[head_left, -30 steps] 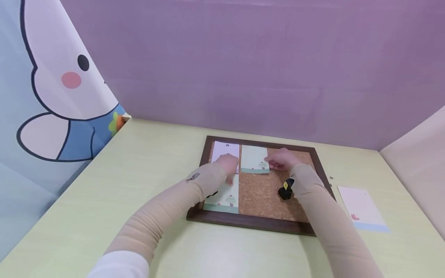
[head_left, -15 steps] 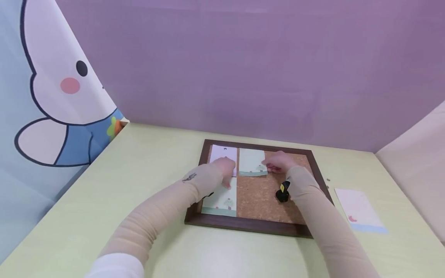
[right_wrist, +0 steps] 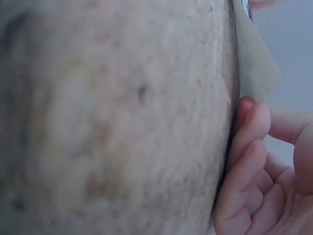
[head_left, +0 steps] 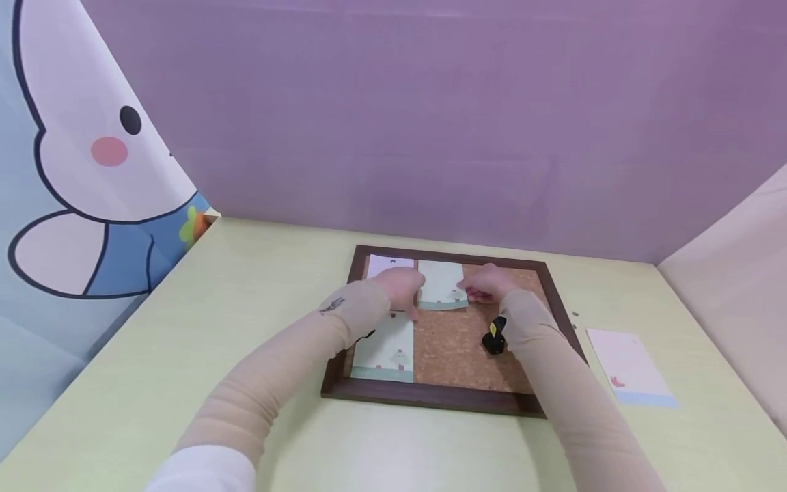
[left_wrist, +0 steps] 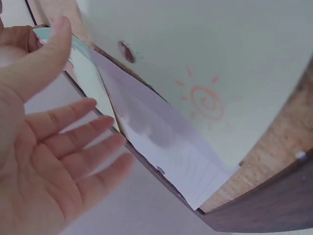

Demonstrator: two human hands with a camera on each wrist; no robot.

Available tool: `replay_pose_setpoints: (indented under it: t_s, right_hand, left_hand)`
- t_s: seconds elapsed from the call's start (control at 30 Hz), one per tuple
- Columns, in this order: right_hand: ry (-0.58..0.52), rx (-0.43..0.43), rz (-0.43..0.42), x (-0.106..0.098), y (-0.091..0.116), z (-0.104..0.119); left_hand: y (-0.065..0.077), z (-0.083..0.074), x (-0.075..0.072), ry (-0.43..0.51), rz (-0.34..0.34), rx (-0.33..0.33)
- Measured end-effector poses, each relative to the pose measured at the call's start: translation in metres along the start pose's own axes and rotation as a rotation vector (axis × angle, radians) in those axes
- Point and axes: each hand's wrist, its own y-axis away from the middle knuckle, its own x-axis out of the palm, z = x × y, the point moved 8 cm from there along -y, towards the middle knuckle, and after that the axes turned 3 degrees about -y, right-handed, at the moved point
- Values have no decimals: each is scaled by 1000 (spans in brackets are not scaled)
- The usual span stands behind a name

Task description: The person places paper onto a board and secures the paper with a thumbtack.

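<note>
A pale green notepaper sheet (head_left: pixel 441 281) lies at the top middle of a framed cork board (head_left: pixel 451 352), its lower edge slightly curved. My right hand (head_left: pixel 490 281) pinches its right edge; in the right wrist view, the sheet's corner (right_wrist: pixel 257 68) rises off the cork beside curled fingers (right_wrist: pixel 249 166). My left hand (head_left: pixel 402 287) is at the sheet's left edge, over the lilac sheet (head_left: pixel 389 263). Its fingers (left_wrist: pixel 78 139) are spread and relaxed in the left wrist view, holding nothing. Below lies another green sheet (head_left: pixel 386 345) with a pin (left_wrist: pixel 127 51) and a sun drawing.
A dark wooden frame (head_left: pixel 430 396) borders the board. To its right on the table lies a pink-and-blue sheet (head_left: pixel 630 365). Small round pins (head_left: pixel 575 314) sit near the frame's right side. A purple curtain (head_left: pixel 393 137) stands behind the table.
My left hand has shifted right and slightly up, from over the lilac sheet to the green sheet's left edge. The right hand keeps its hold. The head view has shifted slightly.
</note>
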Motion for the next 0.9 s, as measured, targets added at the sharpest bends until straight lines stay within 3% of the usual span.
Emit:
replay_pose_setpoints:
  t_s: [0.17, 0.37, 0.6, 0.9]
  right_hand:
    - [9, 9, -6, 2, 0, 0]
    - [8, 11, -4, 3, -1, -1]
    - [17, 19, -16, 3, -1, -1]
    - [96, 14, -36, 0, -2, 2]
  left_hand:
    - [-6, -3, 6, 18, 29, 48]
    - [-7, -8, 9, -22, 30, 103]
    - [-8, -8, 16, 7, 108, 55]
    - [-8, -10, 13, 13, 91, 59]
